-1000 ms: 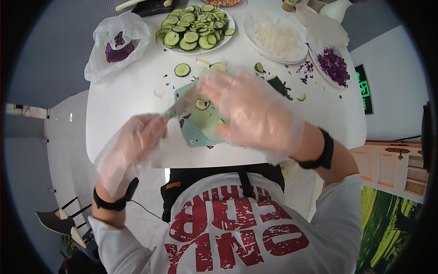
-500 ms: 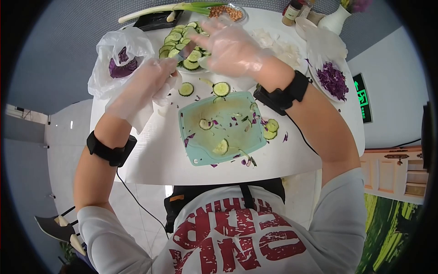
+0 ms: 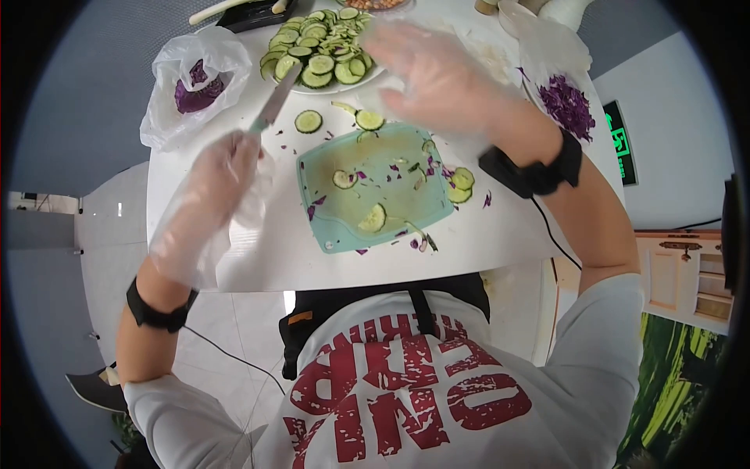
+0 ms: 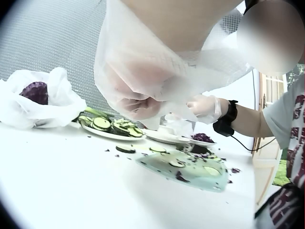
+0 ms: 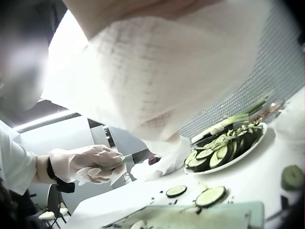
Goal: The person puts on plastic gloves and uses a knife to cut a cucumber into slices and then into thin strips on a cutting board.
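Note:
My left hand (image 3: 212,176), in a clear plastic glove, grips the green handle of a knife (image 3: 279,95). The blade points up and away, its tip overlapping the near edge of the cucumber plate (image 3: 328,89) in the head view. Blurred and gloved too, my right hand (image 3: 441,74) hovers to the right of the cucumber slices (image 3: 321,64) with fingers spread and nothing seen in them. Between the hands and my body lies a teal cutting board (image 3: 332,156), scattered with a few cucumber slices (image 3: 373,218) and purple cabbage bits.
A white plastic bag with purple cabbage (image 3: 199,95) stands at the left. Shredded cabbage (image 3: 566,107) lies on a plate at the right. Loose cucumber slices (image 3: 308,121) dot the table beyond the board. Spring onion (image 5: 228,121) and a black tray (image 3: 254,16) are at the back.
Both hands went from above the board to the cucumber plate. Since then they have drawn apart: the left came back leftward with the knife, the right moved rightward. The board now shows fully.

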`<state>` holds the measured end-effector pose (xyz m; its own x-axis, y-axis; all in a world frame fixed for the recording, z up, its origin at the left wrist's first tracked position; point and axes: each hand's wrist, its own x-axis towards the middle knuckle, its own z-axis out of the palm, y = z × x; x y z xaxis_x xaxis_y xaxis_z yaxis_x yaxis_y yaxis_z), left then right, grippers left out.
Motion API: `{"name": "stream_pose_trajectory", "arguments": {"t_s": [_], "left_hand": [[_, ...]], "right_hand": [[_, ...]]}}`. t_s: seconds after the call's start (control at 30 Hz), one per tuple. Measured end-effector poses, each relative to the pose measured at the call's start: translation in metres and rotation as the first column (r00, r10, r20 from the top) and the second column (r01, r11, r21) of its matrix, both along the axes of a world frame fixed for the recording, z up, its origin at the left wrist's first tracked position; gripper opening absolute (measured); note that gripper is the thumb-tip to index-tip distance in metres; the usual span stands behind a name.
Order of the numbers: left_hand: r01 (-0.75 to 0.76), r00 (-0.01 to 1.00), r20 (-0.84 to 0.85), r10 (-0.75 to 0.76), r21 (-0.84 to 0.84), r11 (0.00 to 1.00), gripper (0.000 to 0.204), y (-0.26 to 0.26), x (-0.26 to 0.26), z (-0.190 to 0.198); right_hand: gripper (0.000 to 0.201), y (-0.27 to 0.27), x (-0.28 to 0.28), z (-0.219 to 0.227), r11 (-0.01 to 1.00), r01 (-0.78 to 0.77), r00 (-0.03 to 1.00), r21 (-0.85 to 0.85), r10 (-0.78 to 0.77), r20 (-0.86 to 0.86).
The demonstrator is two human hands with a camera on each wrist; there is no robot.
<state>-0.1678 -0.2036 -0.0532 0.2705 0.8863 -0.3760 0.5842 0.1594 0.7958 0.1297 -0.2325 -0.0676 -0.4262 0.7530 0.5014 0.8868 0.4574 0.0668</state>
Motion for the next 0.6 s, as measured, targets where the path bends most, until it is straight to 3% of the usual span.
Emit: {"name": "stream_pose_trajectory", "arguments": {"t_s": [0.03, 0.1, 0.13, 0.2, 0.23, 0.27, 0.3, 0.4, 0.43, 0.47, 0.53, 0.6], "left_hand": [[0.005, 1.0, -0.003, -0.005, -0.005, 1.0, 0.034, -0.012, -0.007, -0.004], [0.243, 0.958, -0.19, -0.213, 0.148, 0.959, 0.028, -0.035, -0.022, -0.017], [0.245, 0.957, -0.191, -0.216, 0.143, 0.959, 0.028, -0.049, -0.026, -0.023], [0.429, 0.903, -0.183, -0.388, 0.365, 0.826, 0.026, -0.077, -0.031, -0.03], [0.431, 0.902, -0.184, -0.39, 0.361, 0.827, 0.026, -0.088, -0.031, -0.03], [0.46, 0.883, -0.239, -0.405, 0.265, 0.847, 0.024, -0.098, -0.03, -0.029], [0.481, 0.858, -0.291, -0.424, 0.163, 0.861, 0.022, -0.105, -0.029, -0.029], [0.473, 0.852, -0.259, -0.455, 0.006, 0.881, 0.017, -0.117, -0.021, -0.019], [0.441, 0.871, -0.214, -0.443, -0.059, 0.896, 0.016, -0.118, -0.02, -0.02], [0.442, 0.869, -0.216, -0.445, -0.063, 0.895, 0.016, -0.119, -0.022, -0.024], [0.518, 0.831, -0.304, -0.465, 0.117, 0.848, 0.017, -0.121, -0.025, -0.034], [0.53, 0.815, -0.346, -0.464, 0.121, 0.84, 0.016, -0.123, -0.023, -0.033]], "right_hand": [[0.043, -0.017, 0.002, -0.003, 1.0, 0.005, 1.0, -0.005, -0.005, -0.003], [0.038, -0.045, 0.001, -0.013, 0.988, -0.152, 0.985, 0.042, 0.155, -0.074], [0.038, -0.061, -0.003, -0.013, 0.988, -0.15, 0.985, 0.038, 0.152, -0.076], [0.032, -0.095, -0.014, -0.011, 0.984, -0.166, 0.977, -0.06, 0.155, -0.149], [0.032, -0.108, -0.018, -0.007, 0.984, -0.164, 0.977, -0.064, 0.153, -0.151], [0.041, -0.121, -0.023, -0.004, 0.944, -0.098, 0.994, -0.315, 0.077, -0.077], [0.05, -0.131, -0.027, -0.003, 0.841, -0.011, 1.0, -0.542, 0.022, 0.014], [0.045, -0.151, -0.038, -0.013, 0.869, -0.026, 0.999, -0.495, 0.012, -0.03], [0.042, -0.157, -0.039, -0.022, 0.913, -0.081, 0.997, -0.399, 0.069, -0.044], [0.042, -0.161, -0.042, -0.029, 0.912, -0.081, 0.997, -0.401, 0.067, -0.048], [0.04, -0.167, -0.049, -0.039, 0.916, -0.077, 0.994, -0.395, 0.039, -0.103], [0.041, -0.168, -0.051, -0.042, 0.919, -0.092, 0.992, -0.384, 0.05, -0.118]]}}
